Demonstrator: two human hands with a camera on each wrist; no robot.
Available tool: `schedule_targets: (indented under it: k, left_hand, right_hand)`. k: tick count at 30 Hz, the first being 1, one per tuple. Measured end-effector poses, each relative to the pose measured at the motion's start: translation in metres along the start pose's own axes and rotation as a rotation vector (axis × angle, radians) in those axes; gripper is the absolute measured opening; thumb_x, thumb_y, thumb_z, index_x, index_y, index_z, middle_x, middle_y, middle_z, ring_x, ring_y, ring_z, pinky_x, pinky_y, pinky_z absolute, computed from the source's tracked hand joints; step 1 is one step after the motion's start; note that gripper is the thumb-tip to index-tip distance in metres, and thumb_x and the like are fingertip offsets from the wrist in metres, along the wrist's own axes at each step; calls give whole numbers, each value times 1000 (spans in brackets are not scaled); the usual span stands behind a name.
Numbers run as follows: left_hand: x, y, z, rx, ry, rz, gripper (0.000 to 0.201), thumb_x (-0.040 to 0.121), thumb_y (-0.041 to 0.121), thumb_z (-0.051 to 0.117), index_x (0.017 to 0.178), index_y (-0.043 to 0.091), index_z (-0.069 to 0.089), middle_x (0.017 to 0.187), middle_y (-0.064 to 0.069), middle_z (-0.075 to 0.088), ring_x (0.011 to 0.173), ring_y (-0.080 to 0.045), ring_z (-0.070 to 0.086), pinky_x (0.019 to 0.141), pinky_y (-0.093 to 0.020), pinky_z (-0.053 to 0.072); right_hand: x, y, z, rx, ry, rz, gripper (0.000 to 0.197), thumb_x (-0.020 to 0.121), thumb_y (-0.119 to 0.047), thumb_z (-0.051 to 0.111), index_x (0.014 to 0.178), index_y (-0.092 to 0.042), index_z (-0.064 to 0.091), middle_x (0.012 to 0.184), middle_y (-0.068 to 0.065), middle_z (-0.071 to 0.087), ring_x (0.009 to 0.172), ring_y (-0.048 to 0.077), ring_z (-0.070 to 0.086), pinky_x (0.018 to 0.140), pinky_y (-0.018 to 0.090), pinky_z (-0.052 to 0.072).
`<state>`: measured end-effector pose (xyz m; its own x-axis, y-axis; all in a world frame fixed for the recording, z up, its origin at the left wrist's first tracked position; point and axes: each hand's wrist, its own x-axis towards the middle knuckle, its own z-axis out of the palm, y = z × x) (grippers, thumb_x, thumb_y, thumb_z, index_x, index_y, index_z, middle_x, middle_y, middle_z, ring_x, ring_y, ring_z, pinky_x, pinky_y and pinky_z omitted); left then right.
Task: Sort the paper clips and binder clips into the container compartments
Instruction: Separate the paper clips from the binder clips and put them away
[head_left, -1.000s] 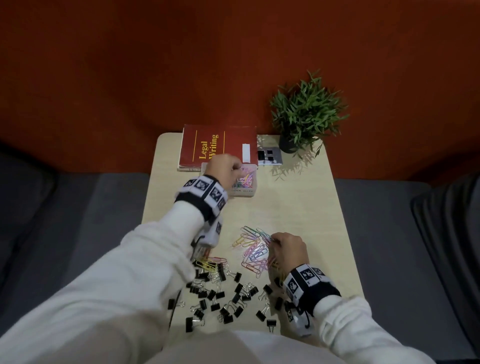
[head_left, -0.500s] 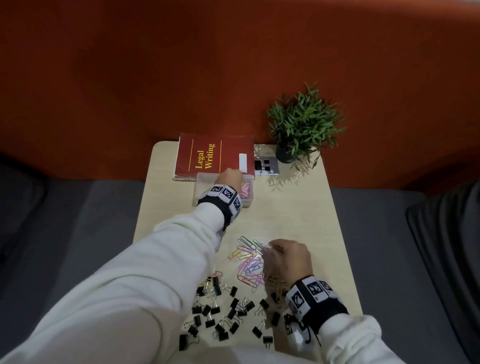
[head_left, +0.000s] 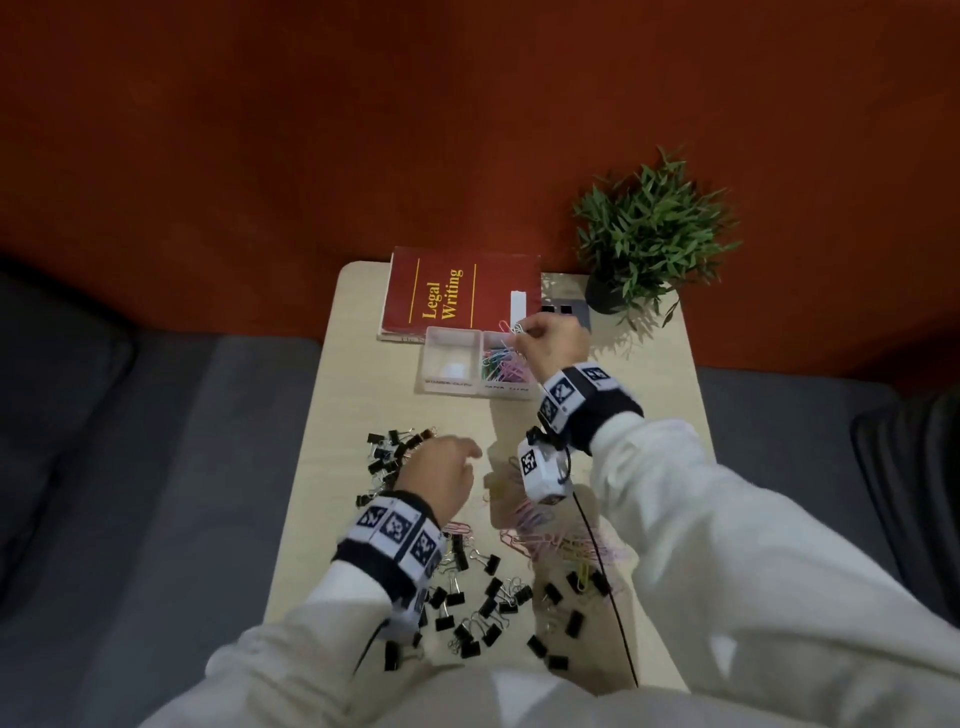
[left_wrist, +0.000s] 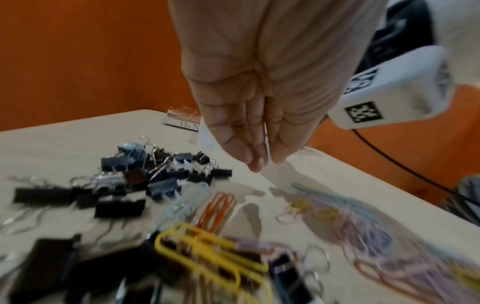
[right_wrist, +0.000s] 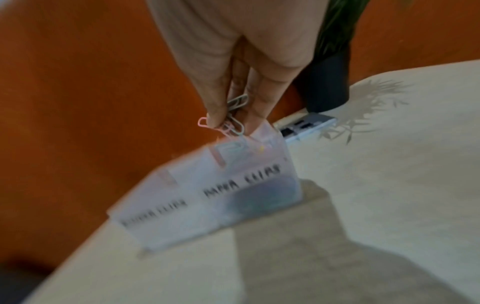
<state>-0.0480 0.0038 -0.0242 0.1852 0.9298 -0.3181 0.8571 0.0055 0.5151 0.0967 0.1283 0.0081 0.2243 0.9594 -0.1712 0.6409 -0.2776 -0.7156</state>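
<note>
A clear two-compartment container (head_left: 451, 385) stands at the table's far middle. Its right compartment holds coloured paper clips (head_left: 500, 364); its left compartment shows no clips. My right hand (head_left: 519, 330) hovers over the right compartment and pinches a few paper clips (right_wrist: 233, 123) just above the container (right_wrist: 207, 195), whose near wall is labelled. My left hand (head_left: 475, 453) hangs low over the table with straight fingers and holds nothing (left_wrist: 259, 162). Black binder clips (head_left: 389, 452) lie to its left and near the front edge (head_left: 483, 597). A loose paper clip pile (head_left: 545, 535) lies under my right forearm.
A red book (head_left: 462, 293) lies behind the container, with a grey socket plate (head_left: 566, 312) and a potted plant (head_left: 649, 239) at the back right. A black cable (head_left: 608, 597) runs from my right wrist across the pile. Grey sofa cushions flank the small table (head_left: 649, 415).
My left hand has come back from the container to the binder clips. My right hand has left the paper clip pile and carried a few clips up over the right compartment.
</note>
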Motion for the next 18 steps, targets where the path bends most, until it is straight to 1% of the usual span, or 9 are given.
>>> schedule_targets:
  k: [2, 4, 6, 8, 9, 11, 14, 16, 18]
  left_hand:
    - [-6, -6, 14, 24, -65, 9, 29, 93, 8, 48, 113, 17, 66, 113, -4, 68, 100, -17, 65, 90, -30, 54]
    - [-9, -9, 23, 51, -132, 12, 33, 91, 4, 47, 117, 16, 64, 115, -6, 67, 101, -19, 64, 90, -33, 55]
    - [-9, -8, 27, 65, -144, 39, 34, 91, 5, 50, 121, 15, 60, 119, -6, 63, 106, -19, 61, 93, -30, 52]
    - [-8, -2, 29, 81, -106, 112, 36, 90, 13, 56, 126, 14, 55, 123, -5, 57, 110, -20, 56, 95, -28, 48]
    - [-6, 3, 30, 95, -97, 150, 42, 89, 18, 59, 130, 14, 51, 127, -6, 54, 113, -21, 53, 96, -29, 47]
    - [-3, 13, 34, 132, -140, 207, 62, 84, 29, 67, 138, 15, 41, 138, -6, 42, 121, -24, 44, 100, -33, 44]
    - [5, 26, 44, 215, -281, 257, 88, 72, 39, 77, 144, 18, 30, 150, -5, 26, 131, -27, 30, 104, -40, 41]
    - [9, 28, 48, 259, -314, 260, 79, 72, 32, 78, 140, 19, 38, 145, -4, 33, 128, -27, 35, 100, -41, 45]
    - [13, 25, 47, 241, -256, 240, 56, 78, 25, 74, 128, 15, 51, 129, -5, 47, 115, -25, 48, 92, -37, 51]
  right_hand:
    - [7, 1, 14, -140, -69, -19, 10, 78, -24, 73, 80, -14, 71, 80, 5, 71, 69, 18, 59, 64, 24, 48]
    - [7, 3, 21, -290, -172, -42, 8, 78, -18, 71, 80, -11, 70, 86, 11, 72, 79, 24, 64, 69, 26, 50]
    - [6, 3, 19, -336, -198, -78, 9, 78, -17, 70, 81, -9, 67, 89, 15, 70, 87, 29, 64, 68, 26, 47]
    - [-2, 4, 7, -286, -157, -153, 23, 83, -21, 65, 100, -6, 65, 95, 14, 69, 91, 28, 63, 73, 29, 48]
    - [-10, 8, -1, -254, -130, -190, 28, 85, -21, 62, 108, -7, 62, 98, 13, 70, 91, 28, 64, 77, 31, 50]
    - [-31, 27, -18, -281, -137, -254, 26, 86, -19, 58, 110, -9, 63, 96, 14, 71, 88, 29, 65, 78, 35, 53]
    - [-74, 76, -38, -399, -312, -208, 26, 85, -16, 56, 110, -9, 63, 106, 15, 69, 94, 31, 63, 83, 36, 50]
    - [-107, 106, -48, -426, -375, -156, 27, 87, -18, 55, 112, -9, 61, 109, 14, 65, 97, 29, 61, 85, 37, 49]
    - [-139, 130, -55, -415, -353, -129, 24, 88, -15, 56, 110, -9, 61, 107, 14, 64, 94, 27, 61, 82, 33, 49]
